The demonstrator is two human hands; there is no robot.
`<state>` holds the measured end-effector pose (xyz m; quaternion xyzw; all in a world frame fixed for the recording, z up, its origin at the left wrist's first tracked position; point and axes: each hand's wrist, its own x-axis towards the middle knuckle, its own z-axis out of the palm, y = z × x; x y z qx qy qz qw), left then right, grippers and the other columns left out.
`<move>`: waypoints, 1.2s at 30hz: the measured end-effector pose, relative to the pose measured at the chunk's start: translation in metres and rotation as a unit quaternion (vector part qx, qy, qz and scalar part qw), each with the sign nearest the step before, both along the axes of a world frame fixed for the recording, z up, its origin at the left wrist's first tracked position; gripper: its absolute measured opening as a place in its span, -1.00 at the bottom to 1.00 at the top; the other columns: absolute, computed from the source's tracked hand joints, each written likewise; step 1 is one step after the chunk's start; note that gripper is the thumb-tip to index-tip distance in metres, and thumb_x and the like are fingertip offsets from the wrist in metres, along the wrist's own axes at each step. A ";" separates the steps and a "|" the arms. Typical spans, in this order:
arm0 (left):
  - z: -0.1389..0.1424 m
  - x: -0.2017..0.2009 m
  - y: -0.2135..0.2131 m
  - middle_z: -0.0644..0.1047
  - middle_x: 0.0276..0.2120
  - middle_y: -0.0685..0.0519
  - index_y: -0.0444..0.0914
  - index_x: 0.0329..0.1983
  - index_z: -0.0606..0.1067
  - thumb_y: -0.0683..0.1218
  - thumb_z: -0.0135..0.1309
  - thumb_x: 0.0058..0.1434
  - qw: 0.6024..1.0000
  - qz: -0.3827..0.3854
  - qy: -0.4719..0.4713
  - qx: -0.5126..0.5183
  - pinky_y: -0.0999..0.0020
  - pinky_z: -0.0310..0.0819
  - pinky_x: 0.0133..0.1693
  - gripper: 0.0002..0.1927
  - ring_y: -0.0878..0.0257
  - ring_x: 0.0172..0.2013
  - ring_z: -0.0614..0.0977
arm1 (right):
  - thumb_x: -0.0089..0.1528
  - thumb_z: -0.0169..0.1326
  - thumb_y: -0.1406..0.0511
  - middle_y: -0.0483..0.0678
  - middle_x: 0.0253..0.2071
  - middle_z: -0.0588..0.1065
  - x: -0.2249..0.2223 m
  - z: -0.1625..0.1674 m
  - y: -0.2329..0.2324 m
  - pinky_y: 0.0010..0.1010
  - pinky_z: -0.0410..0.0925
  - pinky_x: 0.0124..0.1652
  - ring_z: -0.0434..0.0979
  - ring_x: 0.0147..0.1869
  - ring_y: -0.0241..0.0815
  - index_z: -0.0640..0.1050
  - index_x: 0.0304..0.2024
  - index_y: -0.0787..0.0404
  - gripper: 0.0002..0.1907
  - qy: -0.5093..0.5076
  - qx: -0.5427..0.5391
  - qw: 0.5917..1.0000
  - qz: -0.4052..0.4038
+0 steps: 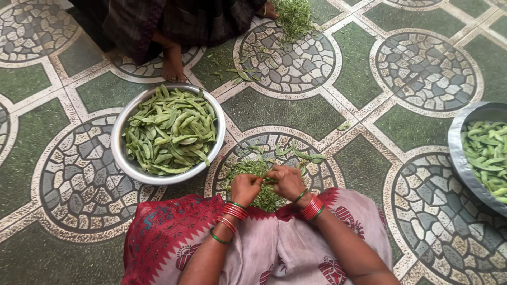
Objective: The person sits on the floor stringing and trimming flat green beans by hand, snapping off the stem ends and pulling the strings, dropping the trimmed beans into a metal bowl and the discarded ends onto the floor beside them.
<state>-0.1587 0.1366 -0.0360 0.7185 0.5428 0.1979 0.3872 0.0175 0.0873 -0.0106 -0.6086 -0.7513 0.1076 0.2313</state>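
Left hand [245, 187] and right hand [288, 181] meet above lap, fingers of both curled and pinched on one green bean pod [266, 181] held between them; pod mostly hidden by fingers, exact grip pts not visible. Red and green bangles on both wrists. Directly under hands: heap of green trimmings [259, 171] on patterned tile floor [296, 113], w/ a few loose pods just beyond. Steel bowl [119, 153], round, full of bean pods, on floor just left of hands, not touching them. 2nd steel bowl [457, 142] w/ pods at right edge of view, well apart, partly cut off. Top of view: another person seated, one foot [173, 66] near first bowl's far rim; second heap of trimmings [293, 18] beside that person.
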 end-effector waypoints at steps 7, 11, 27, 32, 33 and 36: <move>0.000 -0.002 -0.004 0.58 -0.62 -0.15 -0.27 -0.44 0.69 -0.03 0.19 0.05 0.997 -0.065 -0.027 0.043 0.23 0.49 -0.44 -0.79 0.11 -0.59 0.61 | 0.07 0.24 0.34 -0.13 -0.46 0.45 0.009 0.010 -0.001 -0.25 0.40 -0.37 0.55 -0.36 -0.12 0.71 -0.30 0.00 -0.84 0.062 0.019 0.997 0.034; -0.006 -0.001 -0.003 0.60 -0.62 -0.02 -0.32 -0.46 0.68 -0.10 0.18 0.14 0.981 -0.016 -0.193 -0.019 0.40 0.42 -0.50 -0.81 0.39 -0.59 0.56 | 0.06 0.33 0.36 -0.14 -0.45 0.51 0.011 -0.003 0.006 -0.34 0.39 -0.37 0.53 -0.39 -0.25 0.71 -0.27 0.13 -0.83 0.308 -0.003 0.951 0.002; -0.021 -0.038 0.031 0.63 -0.52 -0.15 -0.21 -0.40 0.75 -0.05 0.27 0.09 0.990 0.077 0.064 0.101 0.13 0.59 -0.34 -0.84 0.01 -0.49 0.64 | 0.26 0.12 0.29 -0.24 -0.44 0.43 0.098 -0.047 0.026 -0.51 0.31 -0.42 0.42 -0.44 -0.39 0.52 0.02 0.14 -0.73 0.857 -0.112 0.480 -0.150; -0.002 -0.017 0.008 0.63 -0.24 -0.18 -0.25 -0.05 0.65 -0.02 0.38 -0.21 0.984 -0.024 0.024 0.175 0.04 0.57 -0.17 -0.43 -0.08 -0.25 0.67 | 0.31 0.13 0.24 -0.25 -0.48 0.39 0.108 -0.051 0.019 -0.47 0.31 -0.45 0.38 -0.51 -0.39 0.53 -0.03 0.16 -0.79 0.841 -0.167 0.494 -0.147; 0.003 -0.009 0.002 0.61 -0.18 -0.22 -0.30 0.05 0.60 -0.02 0.41 -0.32 0.973 -0.041 0.010 0.228 0.01 0.56 -0.17 -0.25 -0.12 -0.19 0.65 | 0.29 0.12 0.27 -0.25 -0.47 0.40 0.101 -0.052 0.018 -0.49 0.32 -0.44 0.37 -0.52 -0.41 0.53 -0.03 0.16 -0.79 0.837 -0.186 0.494 -0.146; 0.018 0.008 -0.010 0.57 -0.08 -0.15 -0.28 0.28 0.45 -0.05 0.33 0.14 0.975 -0.093 -0.109 0.171 0.12 0.55 -0.10 -0.36 -0.01 -0.13 0.65 | 0.28 0.13 0.31 -0.26 -0.40 0.45 0.075 -0.052 0.017 -0.55 0.31 -0.43 0.39 -0.49 -0.44 0.52 -0.03 0.17 -0.78 0.812 -0.242 0.511 -0.146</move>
